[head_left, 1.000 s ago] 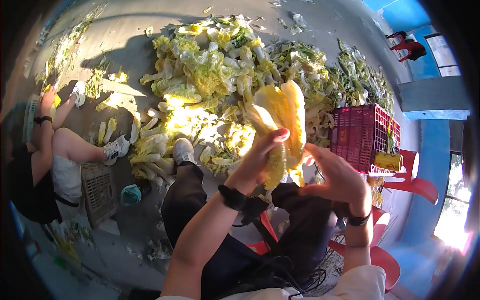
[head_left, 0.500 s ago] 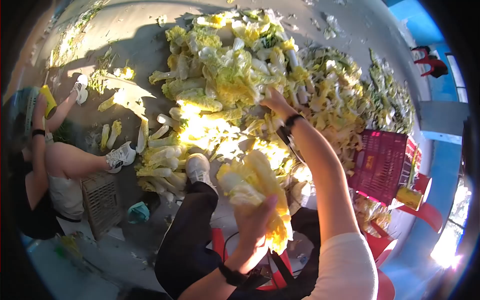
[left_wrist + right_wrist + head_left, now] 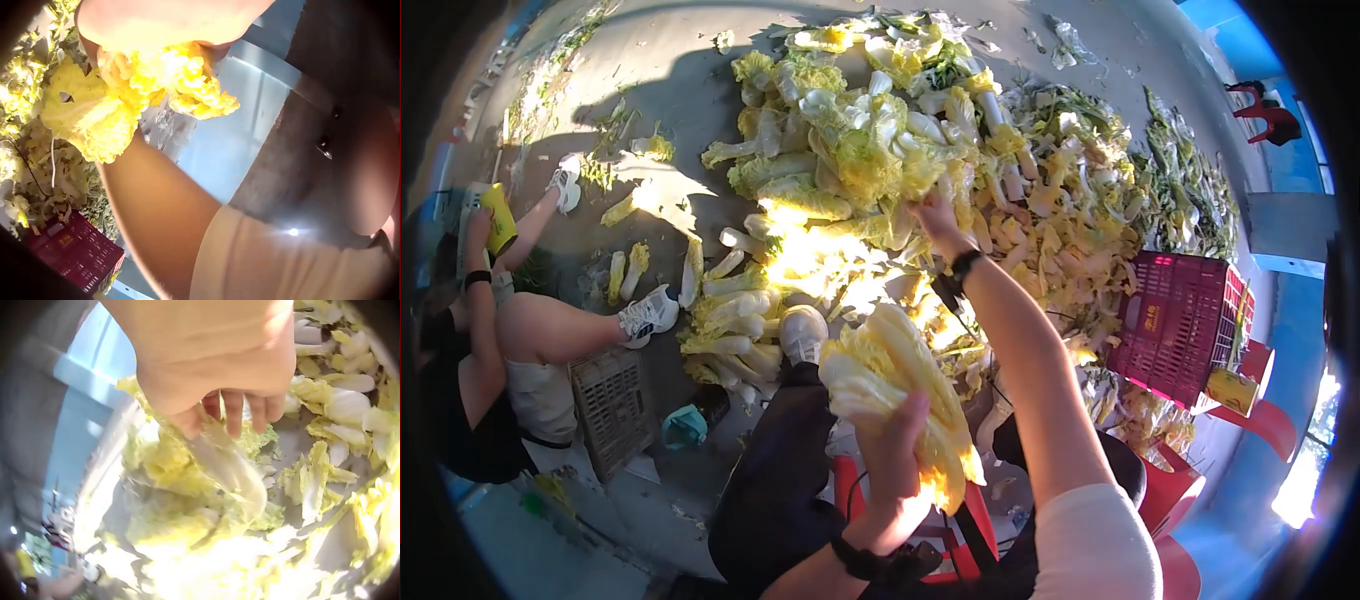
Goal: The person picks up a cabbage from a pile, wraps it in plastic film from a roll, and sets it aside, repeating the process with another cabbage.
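Observation:
My left hand (image 3: 890, 470) grips a napa cabbage (image 3: 895, 385), pale with yellow leaf edges, in front of my knees. In the left wrist view, frilly yellow leaves (image 3: 94, 115) stick out below that hand. My right hand (image 3: 938, 220) is stretched forward over a big heap of cabbage leaves (image 3: 850, 140). Seen from the right wrist, a cabbage leaf (image 3: 234, 472) hangs from between the thumb and curled fingers, its white rib pointing down toward the heap.
At right stands a magenta plastic crate (image 3: 1170, 310) beside red chairs (image 3: 1170, 495). Cabbages (image 3: 735, 330) lie by my left shoe (image 3: 803, 335). Another person (image 3: 550, 330) sits at left near a grey crate (image 3: 612, 405), a yellow object (image 3: 500, 220) in hand.
My right hand has gone from beside the cabbage to above the leaf heap. The left hand has lowered the cabbage toward my lap, still gripping it. The view has shifted.

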### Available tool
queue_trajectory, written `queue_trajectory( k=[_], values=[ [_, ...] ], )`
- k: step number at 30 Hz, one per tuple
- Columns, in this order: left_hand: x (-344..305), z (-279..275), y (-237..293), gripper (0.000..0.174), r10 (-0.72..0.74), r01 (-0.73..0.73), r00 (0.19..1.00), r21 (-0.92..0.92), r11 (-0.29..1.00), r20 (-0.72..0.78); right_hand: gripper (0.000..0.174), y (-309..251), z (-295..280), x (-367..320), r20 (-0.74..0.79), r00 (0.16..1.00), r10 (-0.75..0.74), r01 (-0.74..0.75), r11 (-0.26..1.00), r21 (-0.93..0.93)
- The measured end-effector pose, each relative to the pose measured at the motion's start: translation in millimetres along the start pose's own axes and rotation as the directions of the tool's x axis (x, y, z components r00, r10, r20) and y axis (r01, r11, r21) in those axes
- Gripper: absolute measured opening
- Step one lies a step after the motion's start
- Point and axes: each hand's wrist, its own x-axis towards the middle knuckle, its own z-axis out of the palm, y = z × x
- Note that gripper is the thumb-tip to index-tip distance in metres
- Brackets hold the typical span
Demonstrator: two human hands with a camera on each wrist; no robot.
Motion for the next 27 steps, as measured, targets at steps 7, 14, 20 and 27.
queue_trajectory(
  k=[7, 14, 20, 27],
  values=[
    [-10, 25, 14, 0.044, -0.017, -0.036, 0.959, 0.181, 0.983, 0.285, 0.032, -109, -166, -211, -0.012, 0.992, -0.126, 0.102, 0.743, 0.662],
    [-31, 25, -10, 0.046, -0.052, -0.204, 0.845, 0.41, 0.889, 0.532, 0.031, -181, -246, -414, -0.004, 0.975, -0.222, 0.185, 0.801, 0.569],
    [-54, 12, -67, 0.06, -0.3, -0.115, 0.694, 0.512, 0.851, 0.654, 0.046, -122, -197, -470, -0.401, 0.862, -0.311, 0.371, 0.925, 0.082],
    [-66, 7, -101, 0.058, -0.329, -0.086, 0.501, 0.424, 0.901, 0.801, 0.068, -105, -203, -484, -0.191, 0.9, -0.392, 0.435, 0.844, 0.315]
  ],
)
